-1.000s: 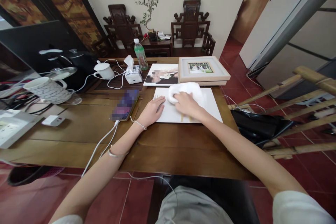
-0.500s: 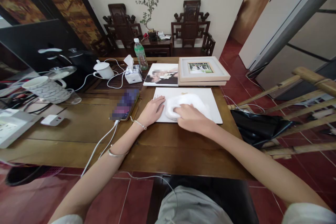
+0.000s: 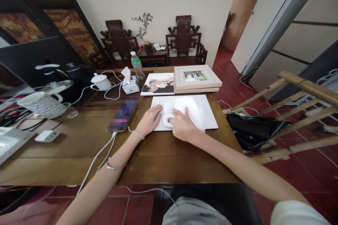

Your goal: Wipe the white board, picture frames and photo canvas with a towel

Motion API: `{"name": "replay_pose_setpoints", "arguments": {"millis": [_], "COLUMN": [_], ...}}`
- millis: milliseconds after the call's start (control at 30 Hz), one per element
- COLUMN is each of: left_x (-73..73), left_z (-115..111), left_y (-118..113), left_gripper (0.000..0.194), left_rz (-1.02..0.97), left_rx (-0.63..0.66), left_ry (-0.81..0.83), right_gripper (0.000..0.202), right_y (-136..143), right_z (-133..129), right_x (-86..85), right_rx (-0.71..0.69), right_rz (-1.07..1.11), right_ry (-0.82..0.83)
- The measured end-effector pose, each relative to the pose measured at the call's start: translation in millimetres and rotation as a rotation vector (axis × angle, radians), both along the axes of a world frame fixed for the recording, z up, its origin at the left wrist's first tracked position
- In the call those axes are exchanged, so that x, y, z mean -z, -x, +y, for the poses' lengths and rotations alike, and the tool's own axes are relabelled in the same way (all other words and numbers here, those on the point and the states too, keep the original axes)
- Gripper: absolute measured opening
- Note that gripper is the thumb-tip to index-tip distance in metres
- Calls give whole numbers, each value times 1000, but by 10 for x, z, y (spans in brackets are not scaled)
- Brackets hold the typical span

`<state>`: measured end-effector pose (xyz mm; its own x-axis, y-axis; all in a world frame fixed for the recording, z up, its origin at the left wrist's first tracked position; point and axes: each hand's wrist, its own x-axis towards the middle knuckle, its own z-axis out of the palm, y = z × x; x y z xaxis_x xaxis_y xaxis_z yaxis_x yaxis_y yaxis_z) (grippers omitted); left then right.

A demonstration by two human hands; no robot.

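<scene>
A flat white board [image 3: 210, 121] lies on the wooden table in front of me. My left hand [image 3: 149, 119] rests flat on its left edge, fingers stretched out and holding nothing. On the board is a fluffy white cloth [image 3: 188, 104], partly covered by my right hand [image 3: 185, 126]. The fingers of this hand press into the bunched left end of the cloth, and their tips are partly hidden in it. Left of my left hand lies a phone [image 3: 123, 116] with a white cable plugged in.
Behind the board lie a photo panel [image 3: 169, 89] and stacked frames [image 3: 182, 81]. A tissue box [image 3: 131, 86], green-labelled bottle [image 3: 137, 66], lidded white cup [image 3: 101, 82] and patterned mug [image 3: 42, 105] stand at the left. A bamboo rack [image 3: 298, 84] is beyond the table's right edge.
My right hand has shifted a little left over the board, with the cloth under it. My left hand stays on the board's edge. The whole view has tilted slightly.
</scene>
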<state>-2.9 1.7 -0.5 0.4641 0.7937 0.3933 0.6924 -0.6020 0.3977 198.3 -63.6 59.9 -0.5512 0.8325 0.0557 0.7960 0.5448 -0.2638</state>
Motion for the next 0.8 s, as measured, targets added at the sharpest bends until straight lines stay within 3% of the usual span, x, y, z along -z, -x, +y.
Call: {"name": "replay_pose_setpoints", "arguments": {"millis": [100, 200, 300, 433, 600, 700, 800], "left_x": [-3, 0, 11, 1, -66, -67, -40], "left_z": [-2, 0, 9, 12, 4, 39, 77], "left_y": [-5, -4, -1, -11, -30, -16, -3], "left_gripper": [40, 41, 42, 41, 49, 59, 62], "left_rz": [11, 7, -12, -82, -443, -752, -886], "left_rx": [-7, 2, 5, -5, -108, -157, -173], "left_ry": [-1, -5, 8, 61, 168, 219, 234], "right_gripper": [38, 33, 35, 36, 38, 37, 31], "right_y": [-68, -128, -143, -48, 275, 447, 459], "right_z": [-368, -482, -273, 264, 646, 563, 331], "right_x": [-51, -155, -231, -244, -192, -134, -116], "right_rx": [-57, -87, -35, 104, 215, 65, -163], "right_rz": [20, 31, 3, -14, 3, 11, 17], "right_ry": [51, 105, 110, 76, 42, 13, 24]}}
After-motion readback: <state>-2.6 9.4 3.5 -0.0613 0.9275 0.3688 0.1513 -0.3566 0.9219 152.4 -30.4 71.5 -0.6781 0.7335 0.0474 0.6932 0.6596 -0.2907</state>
